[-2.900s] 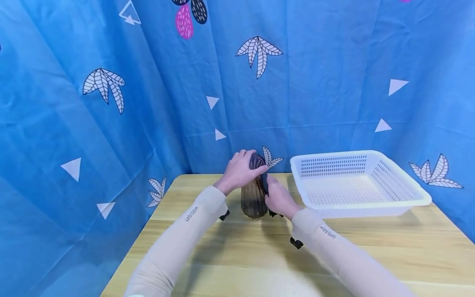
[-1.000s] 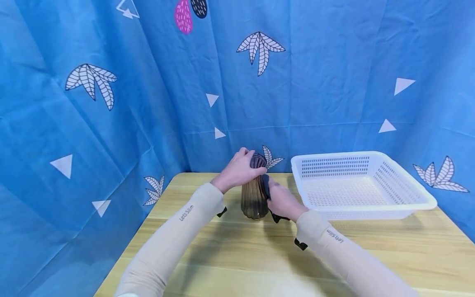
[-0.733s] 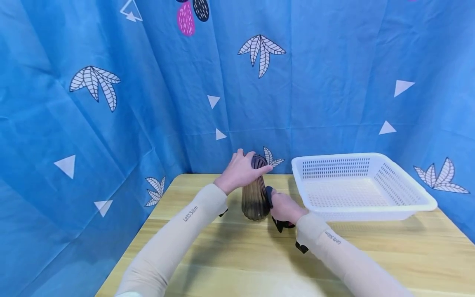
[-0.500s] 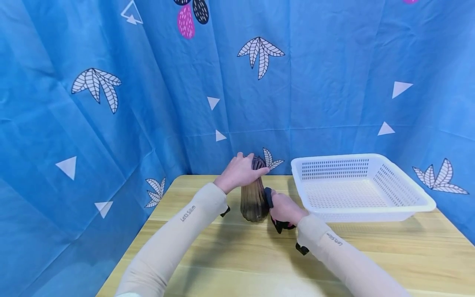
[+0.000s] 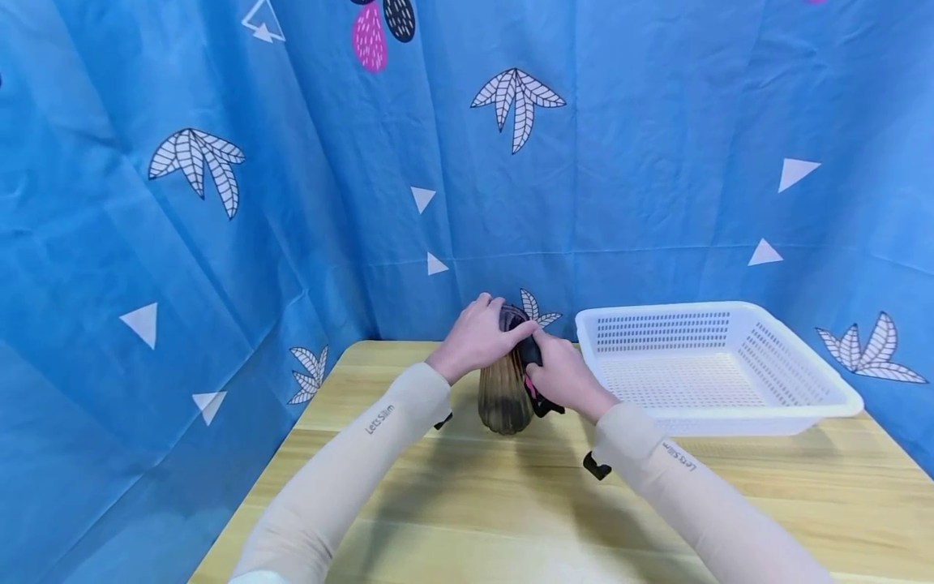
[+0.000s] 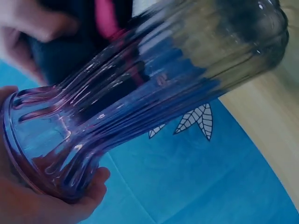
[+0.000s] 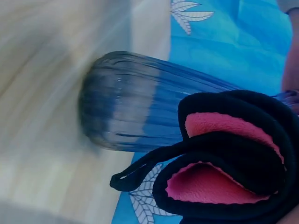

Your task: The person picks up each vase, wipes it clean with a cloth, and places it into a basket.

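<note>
A ribbed, smoky see-through glass vase (image 5: 503,401) stands near the back of the table, leaning slightly. My left hand (image 5: 477,334) grips it around the neck at the flared rim, with the thumb on the near side in the head view. A folded cloth (image 7: 210,186), black with a pink inner face and a loop, bears against the right side of the vase. My right hand (image 5: 567,375) holds this cloth, close below the left thumb. Whether the vase's base touches the table is unclear. The far side of the vase is hidden.
To the right, a white perforated plastic basket (image 5: 722,412) sits on the light wooden table (image 5: 452,503). Behind and to the left hangs a blue patterned curtain (image 5: 503,203). Dark straps show at both wrists.
The right hand and cloth slid down the vase's side, then moved back up near its neck. The left hand has kept its grip at the rim, with the vase almost in place.
</note>
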### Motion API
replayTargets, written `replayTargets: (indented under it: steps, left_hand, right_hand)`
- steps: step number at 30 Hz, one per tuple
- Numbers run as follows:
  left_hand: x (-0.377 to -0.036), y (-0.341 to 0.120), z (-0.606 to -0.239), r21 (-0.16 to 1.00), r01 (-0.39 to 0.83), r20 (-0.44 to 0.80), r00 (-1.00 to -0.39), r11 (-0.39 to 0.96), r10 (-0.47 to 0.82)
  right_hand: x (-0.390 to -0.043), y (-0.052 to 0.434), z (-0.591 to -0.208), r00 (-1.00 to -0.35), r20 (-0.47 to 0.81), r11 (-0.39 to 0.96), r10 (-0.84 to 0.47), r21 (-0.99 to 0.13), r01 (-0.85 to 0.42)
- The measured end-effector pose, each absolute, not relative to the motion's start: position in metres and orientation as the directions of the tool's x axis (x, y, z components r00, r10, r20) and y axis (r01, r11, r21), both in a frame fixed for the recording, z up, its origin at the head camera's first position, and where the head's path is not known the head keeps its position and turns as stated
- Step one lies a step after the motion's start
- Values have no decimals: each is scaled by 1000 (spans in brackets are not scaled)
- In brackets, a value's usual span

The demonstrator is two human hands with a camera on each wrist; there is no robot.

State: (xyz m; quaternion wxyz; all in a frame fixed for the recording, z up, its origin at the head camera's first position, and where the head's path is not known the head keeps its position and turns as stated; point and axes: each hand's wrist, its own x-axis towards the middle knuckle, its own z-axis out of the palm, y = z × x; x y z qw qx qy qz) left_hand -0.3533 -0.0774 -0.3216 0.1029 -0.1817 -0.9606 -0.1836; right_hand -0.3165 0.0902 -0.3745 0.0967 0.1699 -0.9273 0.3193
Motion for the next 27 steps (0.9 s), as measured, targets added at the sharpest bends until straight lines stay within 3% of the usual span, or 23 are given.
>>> replayTargets:
  steps: [2, 12, 20, 27]
  left_hand:
    - [-353, -77, -323, 312, 394, 284, -907, 865, 311]
    - [-355, -81, -326, 308, 416, 301, -896, 856, 327]
    - [-353, -82, -324, 159, 341, 289, -914, 927, 287]
    - [-347, -80, -310, 282, 337, 208, -935, 898, 286]
  right_hand:
    - [-317, 91, -373, -918, 309, 742, -248, -549, -385]
    - [-324, 85, -412, -960, 74, 791, -271, -551, -266]
    - [-328, 84, -442, -960, -25, 834, -279, -502, -229]
    - [-330, 87, -444, -966, -44, 829, -253, -525, -193]
